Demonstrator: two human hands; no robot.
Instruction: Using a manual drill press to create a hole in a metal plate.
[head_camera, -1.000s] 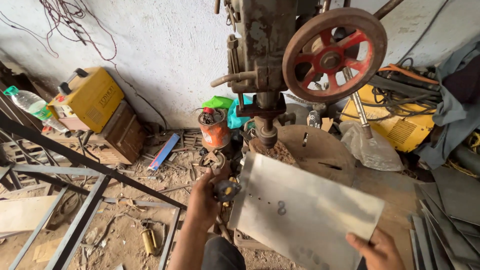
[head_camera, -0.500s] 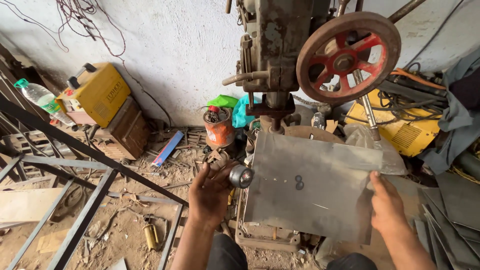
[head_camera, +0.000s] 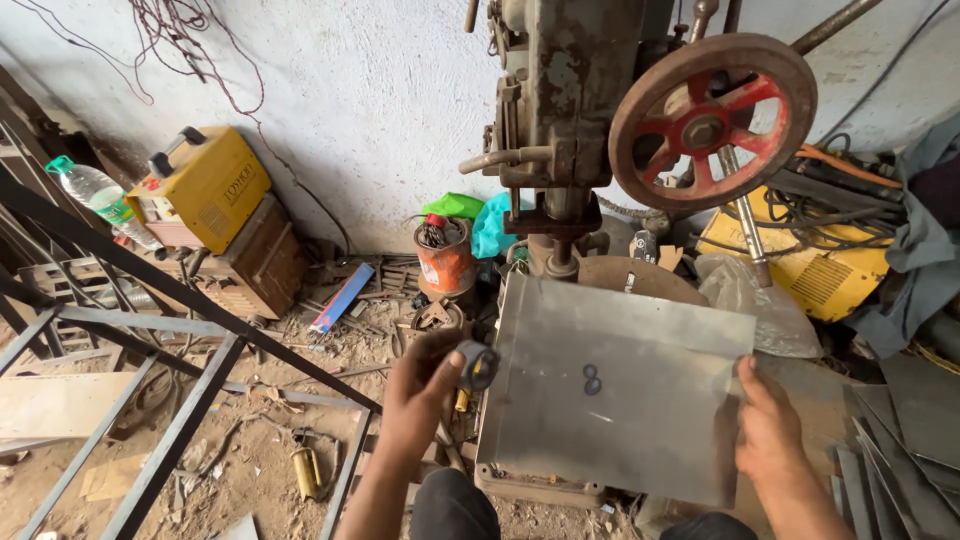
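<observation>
my left hand at 7 o'clock, forearm rising from the bottom edge, fingers curled shut around something small | my right hand at 5 o'clock, forearm from the lower corner, thumb and fingers pinched closed, knuckles up

Dusty dirt floor with scrap, orange can, blue strip
</observation>
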